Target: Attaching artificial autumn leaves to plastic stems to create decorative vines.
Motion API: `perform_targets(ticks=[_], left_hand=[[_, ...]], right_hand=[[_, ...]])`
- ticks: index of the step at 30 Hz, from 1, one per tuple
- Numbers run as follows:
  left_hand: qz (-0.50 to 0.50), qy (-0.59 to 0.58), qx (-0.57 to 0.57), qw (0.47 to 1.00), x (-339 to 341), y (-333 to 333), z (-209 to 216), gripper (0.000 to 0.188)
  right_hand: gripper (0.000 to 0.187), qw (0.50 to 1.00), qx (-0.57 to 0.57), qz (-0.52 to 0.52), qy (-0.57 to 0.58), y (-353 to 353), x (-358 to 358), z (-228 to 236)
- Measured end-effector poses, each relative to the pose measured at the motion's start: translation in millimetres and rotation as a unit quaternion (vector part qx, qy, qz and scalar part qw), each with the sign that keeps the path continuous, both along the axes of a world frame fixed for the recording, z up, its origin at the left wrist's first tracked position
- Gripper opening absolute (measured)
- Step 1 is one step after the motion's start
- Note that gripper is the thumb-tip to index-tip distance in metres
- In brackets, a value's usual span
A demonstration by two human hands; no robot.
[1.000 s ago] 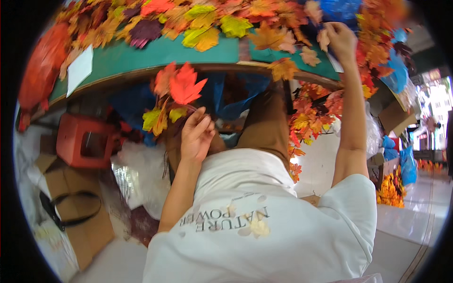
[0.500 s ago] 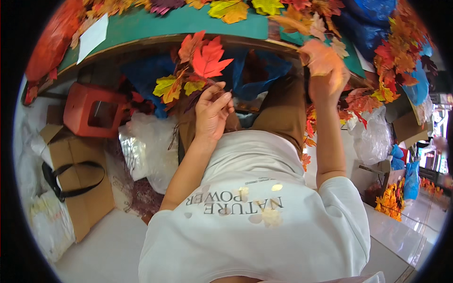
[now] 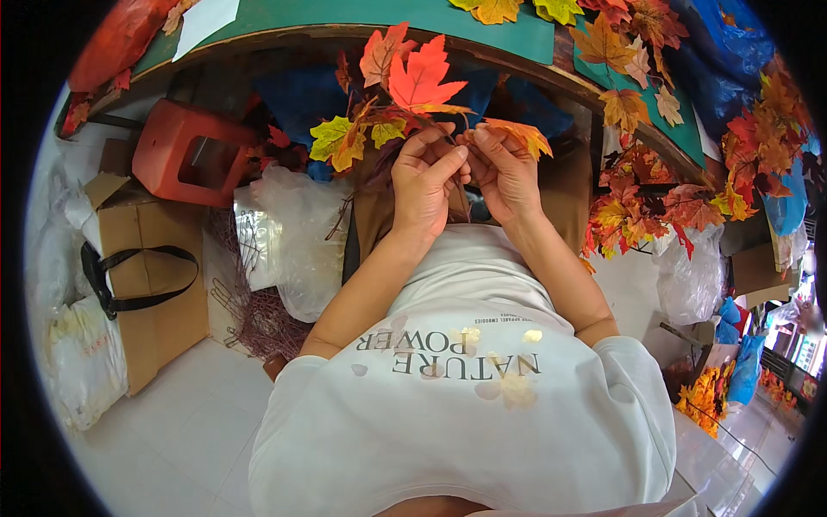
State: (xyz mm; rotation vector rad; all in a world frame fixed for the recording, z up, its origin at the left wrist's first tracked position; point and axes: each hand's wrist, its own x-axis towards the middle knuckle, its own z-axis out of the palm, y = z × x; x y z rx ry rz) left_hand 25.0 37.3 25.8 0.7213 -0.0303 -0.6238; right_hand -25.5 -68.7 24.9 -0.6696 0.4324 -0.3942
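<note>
My left hand (image 3: pixel 428 179) is closed round the stem of a spray of artificial maple leaves (image 3: pixel 424 79). Red, orange and yellow-green leaves fan out above and to the left of its fingers. Close beside it, my right hand (image 3: pixel 505 171) pinches a single orange maple leaf (image 3: pixel 522 138) near its base. The fingertips of both hands almost meet where the leaf's end comes to the spray's stem. Whether the leaf is joined to the stem there is hidden by the fingers. A thin dark stem hangs down between the hands.
The green-topped table (image 3: pixel 362 19) curves across ahead, with loose maple leaves (image 3: pixel 605 43) on its right part. Left stand a red plastic stool (image 3: pixel 164 155) and a cardboard box (image 3: pixel 164 258), near clear plastic bags (image 3: pixel 301 241). A leaf garland (image 3: pixel 637 211) hangs at the table's right edge.
My right hand has come from the table's edge at the right, bringing the orange leaf to the spray. The left hand still holds the spray, and the whole view has shifted.
</note>
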Motion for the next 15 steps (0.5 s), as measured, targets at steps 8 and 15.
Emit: perform_targets(ticks=[8,15], left_hand=[[-0.010,-0.006,-0.016,1.000,0.4,0.5,-5.3,0.028],[-0.003,-0.002,-0.014,1.000,-0.4,-0.4,-5.1,0.028]], right_hand=[[0.010,1.000,0.007,-0.009,-0.007,1.4,-0.2,-5.0],[0.010,1.000,0.004,-0.005,0.009,3.8,-0.6,-4.1]])
